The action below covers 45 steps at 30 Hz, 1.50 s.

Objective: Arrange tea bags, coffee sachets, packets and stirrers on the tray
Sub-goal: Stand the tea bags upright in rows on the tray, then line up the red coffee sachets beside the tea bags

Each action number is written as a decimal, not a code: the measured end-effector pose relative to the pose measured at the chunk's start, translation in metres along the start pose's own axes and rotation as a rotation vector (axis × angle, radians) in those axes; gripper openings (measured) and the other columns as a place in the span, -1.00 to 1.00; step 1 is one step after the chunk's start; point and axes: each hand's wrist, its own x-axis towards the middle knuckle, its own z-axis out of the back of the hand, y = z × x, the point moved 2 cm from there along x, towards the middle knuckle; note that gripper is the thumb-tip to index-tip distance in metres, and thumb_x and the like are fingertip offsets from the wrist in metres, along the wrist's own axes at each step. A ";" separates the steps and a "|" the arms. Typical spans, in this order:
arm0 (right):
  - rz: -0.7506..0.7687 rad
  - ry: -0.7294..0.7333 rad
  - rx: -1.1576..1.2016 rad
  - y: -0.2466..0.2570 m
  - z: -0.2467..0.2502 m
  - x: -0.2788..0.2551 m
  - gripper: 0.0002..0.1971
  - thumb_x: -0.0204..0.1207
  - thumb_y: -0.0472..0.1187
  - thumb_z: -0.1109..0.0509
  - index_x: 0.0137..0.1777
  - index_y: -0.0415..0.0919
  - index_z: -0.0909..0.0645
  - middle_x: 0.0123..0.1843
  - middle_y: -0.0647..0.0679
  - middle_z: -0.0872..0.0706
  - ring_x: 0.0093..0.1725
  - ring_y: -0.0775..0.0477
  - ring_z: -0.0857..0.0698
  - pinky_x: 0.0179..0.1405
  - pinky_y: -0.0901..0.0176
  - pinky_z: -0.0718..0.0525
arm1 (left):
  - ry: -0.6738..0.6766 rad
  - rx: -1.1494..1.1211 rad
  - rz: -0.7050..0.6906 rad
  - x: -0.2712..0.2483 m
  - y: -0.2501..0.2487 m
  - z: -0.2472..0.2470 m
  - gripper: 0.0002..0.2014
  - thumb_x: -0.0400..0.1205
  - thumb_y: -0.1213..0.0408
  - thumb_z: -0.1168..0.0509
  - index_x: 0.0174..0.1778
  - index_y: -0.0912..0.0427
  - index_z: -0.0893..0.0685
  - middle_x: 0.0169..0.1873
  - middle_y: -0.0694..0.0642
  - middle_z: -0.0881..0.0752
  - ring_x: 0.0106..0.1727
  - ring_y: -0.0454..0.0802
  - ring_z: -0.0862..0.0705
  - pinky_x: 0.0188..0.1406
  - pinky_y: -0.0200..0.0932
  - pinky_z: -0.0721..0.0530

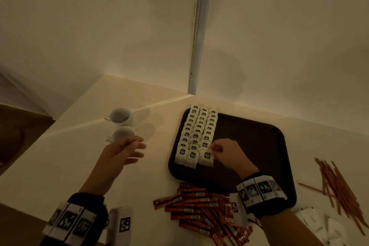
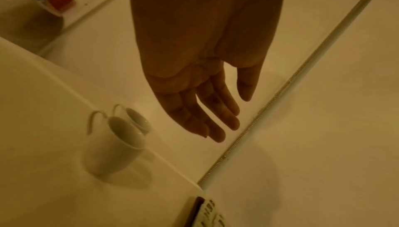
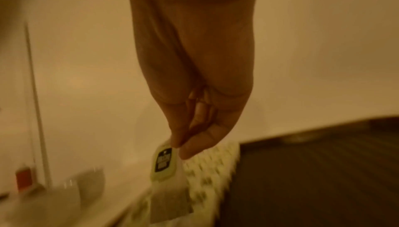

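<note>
hands (image 1: 225, 151) work over dark tray (image 1: 259, 146) on pale counter (image 1: 89, 146) by cream walls (image 1: 79, 26).

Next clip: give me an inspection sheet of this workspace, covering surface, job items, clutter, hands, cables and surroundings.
Surface: pale table, dimly lit.
Job's things: dark tray holds three rows of tea bags along its left side; red coffee sachets, stirrers and white packets lie off the tray.
Clutter: two white cups left of the tray.
Grippers: left hand open, holds nothing; right hand pinches a tea bag tag.
Cables: nothing seen.
Surroundings: pale walls meeting in a corner.
</note>
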 end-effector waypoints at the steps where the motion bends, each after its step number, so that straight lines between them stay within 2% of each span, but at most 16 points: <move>1: -0.026 0.040 -0.010 -0.011 -0.011 0.004 -0.84 0.57 -0.24 -0.35 0.11 -0.20 -0.67 0.14 -0.09 -0.70 -0.03 0.09 -0.64 0.01 0.32 -0.62 | -0.011 0.007 0.015 -0.003 0.004 0.004 -0.81 0.68 0.39 -0.19 0.08 0.25 -0.70 -0.10 0.15 -0.81 -0.10 0.13 -0.75 -0.04 -0.04 -0.64; 5: -0.105 0.055 0.053 -0.036 -0.033 0.015 -0.94 0.52 -0.32 -0.40 -0.06 -0.17 -0.63 0.04 -0.13 -0.73 -0.06 0.03 -0.66 0.02 0.22 -0.67 | -0.032 0.043 0.059 -0.016 0.016 0.019 -0.81 0.68 0.39 -0.18 0.06 0.24 -0.70 -0.11 0.15 -0.81 -0.11 0.12 -0.76 -0.02 0.00 -0.65; 10: -0.153 -0.037 0.127 -0.049 -0.044 0.032 -0.74 0.48 -0.35 -0.44 -0.32 -0.02 -0.51 -0.08 -0.14 -0.73 -0.12 -0.02 -0.70 -0.09 0.21 -0.69 | -0.063 0.045 0.105 -0.030 0.034 0.033 -0.81 0.67 0.39 -0.18 0.06 0.26 -0.69 -0.12 0.15 -0.82 -0.17 0.06 -0.78 -0.21 -0.23 -0.73; 17: -0.171 -0.044 0.141 -0.053 -0.055 0.047 -0.73 0.46 -0.38 -0.43 -0.34 -0.04 -0.50 -0.01 -0.22 -0.74 0.01 -0.19 -0.74 0.06 -0.02 -0.73 | -0.092 0.033 0.178 -0.042 0.051 0.051 -0.79 0.69 0.37 -0.15 0.07 0.23 -0.70 -0.12 0.14 -0.82 -0.04 0.24 -0.74 -0.27 -0.29 -0.75; 20: -0.168 -0.053 0.147 -0.052 -0.055 0.048 -0.82 0.45 -0.33 -0.46 -0.26 -0.10 -0.53 0.00 -0.22 -0.75 -0.01 -0.16 -0.73 0.07 -0.01 -0.73 | -0.098 0.039 0.187 -0.046 0.052 0.055 -0.79 0.70 0.36 -0.15 0.06 0.21 -0.70 -0.12 0.13 -0.82 -0.03 0.22 -0.74 -0.26 -0.27 -0.75; 23: -0.120 -0.089 0.171 -0.040 -0.049 0.036 -0.82 0.47 -0.20 -0.49 -0.02 -0.22 -0.58 -0.02 -0.11 -0.70 -0.02 -0.08 -0.68 -0.01 0.13 -0.68 | -0.107 0.051 0.183 -0.049 0.052 0.060 -0.79 0.70 0.36 -0.14 0.06 0.21 -0.69 -0.07 0.19 -0.80 -0.01 0.24 -0.73 -0.15 -0.11 -0.75; 25: 0.027 -0.055 0.156 -0.022 -0.045 0.016 -0.75 0.50 -0.15 -0.45 0.11 -0.22 -0.59 0.02 -0.05 -0.65 0.00 -0.03 -0.64 -0.07 0.30 -0.61 | -0.109 0.049 0.176 -0.051 0.053 0.064 -0.79 0.70 0.35 -0.14 0.07 0.20 -0.69 -0.02 0.22 -0.78 0.00 0.24 -0.72 -0.18 -0.17 -0.75; 27: 0.202 0.102 0.081 -0.004 -0.051 -0.011 -0.69 0.51 -0.05 -0.43 0.18 -0.16 -0.59 0.09 0.00 -0.62 0.05 0.02 -0.61 -0.04 0.38 -0.55 | -0.116 0.041 0.168 -0.053 0.054 0.068 -0.79 0.70 0.35 -0.13 0.07 0.20 -0.69 -0.01 0.23 -0.77 -0.01 0.23 -0.72 -0.24 -0.29 -0.74; 29: 0.292 0.265 -0.098 0.003 -0.068 -0.037 -0.50 0.46 0.17 -0.40 0.30 -0.11 -0.53 0.20 0.01 -0.56 0.16 0.04 -0.54 0.15 0.26 -0.55 | -0.129 0.030 0.164 -0.055 0.057 0.071 -0.79 0.70 0.36 -0.13 0.07 0.20 -0.69 -0.03 0.22 -0.77 -0.04 0.20 -0.73 -0.24 -0.31 -0.73; 31: 0.327 0.311 -0.361 0.001 -0.089 -0.054 -0.21 0.36 0.39 -0.33 0.46 -0.09 -0.37 0.35 -0.02 -0.44 0.30 -0.01 -0.43 0.37 0.07 -0.45 | -0.130 0.023 0.166 -0.058 0.061 0.074 -0.79 0.70 0.35 -0.14 0.06 0.19 -0.69 -0.06 0.19 -0.79 -0.10 0.09 -0.77 -0.21 -0.29 -0.73; 33: 0.331 0.303 -0.548 -0.006 -0.108 -0.066 -0.02 0.31 0.47 -0.29 0.59 -0.13 -0.15 0.52 -0.07 -0.26 0.47 -0.11 -0.27 0.53 -0.08 -0.25 | -0.116 0.018 0.176 -0.060 0.066 0.075 -0.79 0.69 0.35 -0.14 0.06 0.18 -0.69 -0.06 0.17 -0.79 -0.12 0.04 -0.78 -0.19 -0.27 -0.74; 35: 0.332 0.288 -0.617 -0.012 -0.122 -0.073 0.07 0.34 0.47 -0.27 0.65 -0.17 0.03 0.63 -0.13 -0.09 0.58 -0.19 -0.11 0.59 -0.14 -0.07 | -0.104 0.019 0.190 -0.062 0.069 0.074 -0.79 0.70 0.36 -0.13 0.06 0.19 -0.69 -0.02 0.20 -0.78 -0.06 0.13 -0.75 -0.20 -0.28 -0.74; 38: 0.333 0.275 -0.692 -0.019 -0.131 -0.078 0.11 0.35 0.50 -0.19 0.66 -0.22 0.15 0.67 -0.19 0.02 0.63 -0.25 -0.03 0.59 -0.17 0.04 | -0.101 0.021 0.209 -0.064 0.074 0.073 -0.79 0.70 0.38 -0.13 0.06 0.20 -0.68 -0.01 0.22 -0.77 -0.01 0.21 -0.72 -0.22 -0.28 -0.74; 41: 0.298 0.279 -0.713 -0.027 -0.138 -0.079 0.10 0.37 0.52 -0.10 0.66 -0.23 0.19 0.68 -0.21 0.02 0.64 -0.25 -0.03 0.59 -0.18 0.05 | -0.096 0.032 0.231 -0.068 0.079 0.075 -0.79 0.70 0.36 -0.14 0.07 0.19 -0.69 -0.01 0.21 -0.77 0.02 0.24 -0.72 -0.13 -0.13 -0.74; 43: 0.289 0.252 -0.705 -0.029 -0.139 -0.078 0.04 0.40 0.50 0.00 0.66 -0.24 0.12 0.65 -0.22 -0.09 0.61 -0.27 -0.14 0.57 -0.21 -0.06 | -0.092 0.042 0.243 -0.071 0.082 0.077 -0.79 0.69 0.34 -0.14 0.09 0.20 -0.69 0.01 0.21 -0.77 0.04 0.24 -0.72 -0.12 -0.12 -0.74; 45: 0.267 0.265 -0.701 -0.029 -0.142 -0.075 -0.10 0.45 0.41 0.06 0.62 -0.25 -0.14 0.55 -0.20 -0.32 0.50 -0.26 -0.37 0.47 -0.22 -0.31 | -0.093 0.052 0.253 -0.075 0.084 0.079 -0.78 0.69 0.33 -0.14 0.11 0.21 -0.69 0.02 0.20 -0.77 0.05 0.22 -0.72 -0.05 -0.07 -0.72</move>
